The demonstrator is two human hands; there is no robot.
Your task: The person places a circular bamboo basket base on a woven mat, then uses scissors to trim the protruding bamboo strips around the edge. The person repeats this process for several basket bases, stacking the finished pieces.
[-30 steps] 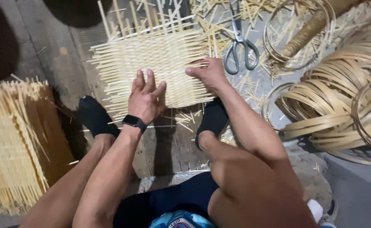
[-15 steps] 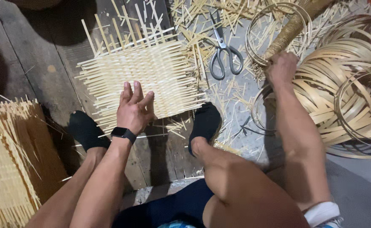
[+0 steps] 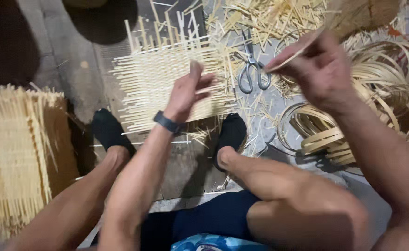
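From the left, I see my left hand (image 3: 188, 93) open and empty above the woven mat (image 3: 167, 81), while my right hand (image 3: 318, 69) pinches a thin strip (image 3: 294, 54) over the scissors (image 3: 252, 69), where I judge it could snap or slip.

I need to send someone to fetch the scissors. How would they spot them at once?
Start at the half-woven bamboo mat on the floor ahead of the person's feet. Just off its right edge, among loose bamboo offcuts, lie the scissors, below the raised right hand. They are the only metal thing there, grey with two loop handles.
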